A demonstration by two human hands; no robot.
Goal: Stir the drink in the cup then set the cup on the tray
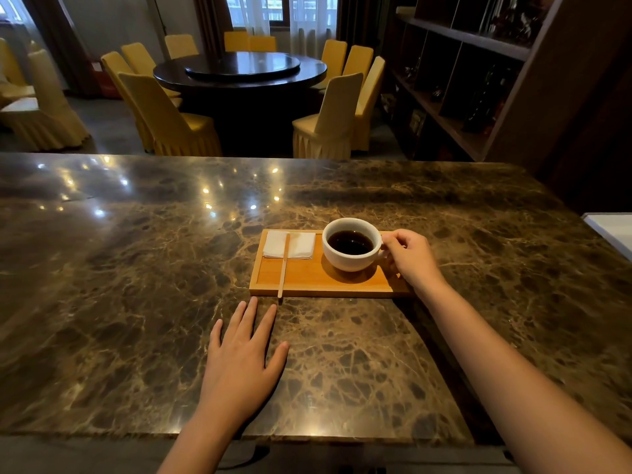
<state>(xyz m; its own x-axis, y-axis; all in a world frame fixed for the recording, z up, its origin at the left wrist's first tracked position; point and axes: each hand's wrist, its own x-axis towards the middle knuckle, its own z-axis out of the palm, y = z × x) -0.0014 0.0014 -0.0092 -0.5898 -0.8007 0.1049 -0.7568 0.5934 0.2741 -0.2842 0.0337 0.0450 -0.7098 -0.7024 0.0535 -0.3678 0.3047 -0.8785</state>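
On the marble tabletop [136,268], wooden tray [307,280] carrying white cup [352,244] of dark drink, right hand [412,256] fingers closed on its handle (left hand [242,357] flat, fingers spread), stir stick [283,265] idle: probably setting down, release next.

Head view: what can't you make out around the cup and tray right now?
- Cup handle: covered by the right hand.
- Tray right end: behind that hand and wrist.
- Cup base: unclear whether it rests on the tray or hovers just above.
- Stick tip: pale against the napkin, wetness unreadable.
- Shelf contents: too dark.
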